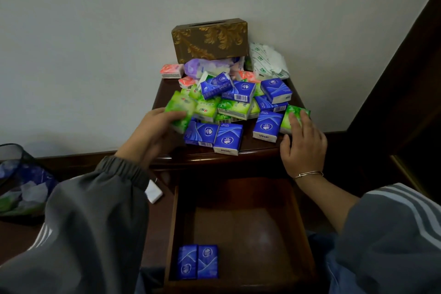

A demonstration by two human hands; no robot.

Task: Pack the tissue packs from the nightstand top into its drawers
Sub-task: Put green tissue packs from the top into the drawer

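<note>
**Both hands at the tissue pile**

My left hand (155, 131) curls round a green pack (179, 112) at the left edge of the nightstand top (257, 148). My right hand (303, 148) lays straight fingers on a second green pack (294, 112) at the right edge. The pile of tissue packs (236, 100) sits between them. Two blue packs (198, 261) lie in the open drawer's (250, 234) front left corner.

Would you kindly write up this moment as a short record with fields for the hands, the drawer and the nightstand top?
left hand: grips left green pack at pile's left edge
right hand: fingers rest on right green pack
drawer: open, two blue packs in near-left corner
nightstand top: heap of blue, green and orange packs; brown tissue box behind
</note>
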